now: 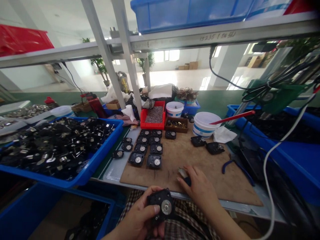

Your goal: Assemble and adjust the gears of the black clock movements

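My left hand (143,213) is closed round a black plastic housing (160,206) with a silver metal disc (166,207) on its upper face, held just off the board's front edge. Over the brown board (175,156), my right hand (200,185) has its thumb and fingers curled round a small dark piece with a pale, shiny end (183,172); its kind is not clear. Beyond the hands, several similar housings (154,161) lie in rows with their discs up. Two more dark housings (215,148) lie at the board's right.
A blue tray (117,133) heaped with black parts stands left. At the back are a red bin (152,126) of tiny metal pieces, a brown box (176,129) and a white tub (203,128) with a red stick. Blue-handled pliers (238,168) and a white cable (268,166) are right.
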Tool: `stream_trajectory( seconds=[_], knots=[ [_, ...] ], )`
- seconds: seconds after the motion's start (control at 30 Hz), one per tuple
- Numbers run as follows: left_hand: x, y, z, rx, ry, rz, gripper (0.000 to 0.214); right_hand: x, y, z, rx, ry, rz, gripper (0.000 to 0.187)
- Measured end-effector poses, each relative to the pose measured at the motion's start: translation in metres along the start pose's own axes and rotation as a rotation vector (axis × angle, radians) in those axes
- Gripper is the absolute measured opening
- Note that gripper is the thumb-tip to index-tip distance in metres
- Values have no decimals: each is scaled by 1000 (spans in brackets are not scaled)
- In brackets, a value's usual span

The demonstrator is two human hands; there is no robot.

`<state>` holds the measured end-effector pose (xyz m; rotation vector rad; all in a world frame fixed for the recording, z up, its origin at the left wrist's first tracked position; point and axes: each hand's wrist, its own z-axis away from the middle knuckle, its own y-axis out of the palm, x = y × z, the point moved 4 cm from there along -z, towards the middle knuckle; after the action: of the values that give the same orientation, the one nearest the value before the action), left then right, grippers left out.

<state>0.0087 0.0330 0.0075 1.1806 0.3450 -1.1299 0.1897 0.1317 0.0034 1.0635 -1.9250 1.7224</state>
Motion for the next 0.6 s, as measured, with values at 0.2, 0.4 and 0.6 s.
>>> stream_trajectory(
  seconds=[0.2,0.4,0.6],
  knots=[
    [-1,1,-1,-52,16,-26,46,13,-4,20,63,-88,-20,32],
    [3,-11,-5,-145,36,-143,47,59,-26,62,121,-347,-90,31],
    [5,-12,-8,-141,36,-137,43,61,-16,72,2,-429,82,31]
  ],
)
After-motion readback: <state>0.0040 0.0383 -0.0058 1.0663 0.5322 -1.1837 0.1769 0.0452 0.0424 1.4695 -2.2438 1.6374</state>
